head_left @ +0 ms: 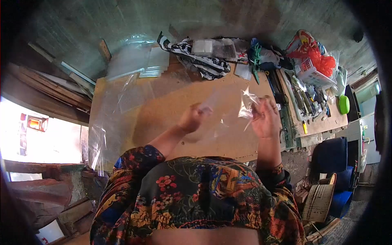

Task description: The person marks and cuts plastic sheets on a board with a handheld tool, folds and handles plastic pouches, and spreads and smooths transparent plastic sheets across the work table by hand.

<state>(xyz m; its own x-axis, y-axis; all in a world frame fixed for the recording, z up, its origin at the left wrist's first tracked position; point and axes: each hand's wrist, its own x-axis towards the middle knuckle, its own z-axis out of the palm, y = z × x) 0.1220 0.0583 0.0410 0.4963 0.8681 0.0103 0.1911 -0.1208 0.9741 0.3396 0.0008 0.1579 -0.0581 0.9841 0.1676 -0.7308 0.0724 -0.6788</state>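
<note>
Floral-print fabric of the person's top (pixel 179 183) lies nearest the camera, with both forearms reaching from its sleeves over the wooden counter (pixel 163 106). Between the hands, a crumpled piece of clear plastic film (pixel 246 107) sits at the inner side of the right hand (pixel 267 118), much nearer to it than to the left. Its long axis runs roughly away from the body, about in line with the right forearm. Right fingers and thumb appear to pinch its edge, holding it up. To the film's left, the left hand (pixel 194 118) has its fingers curled; a faint translucent blur lies beyond them, and I cannot tell whether they grip anything. Flat clear plastic sheets (pixel 130 64) lie at the counter's far left, well apart from the film.
</note>
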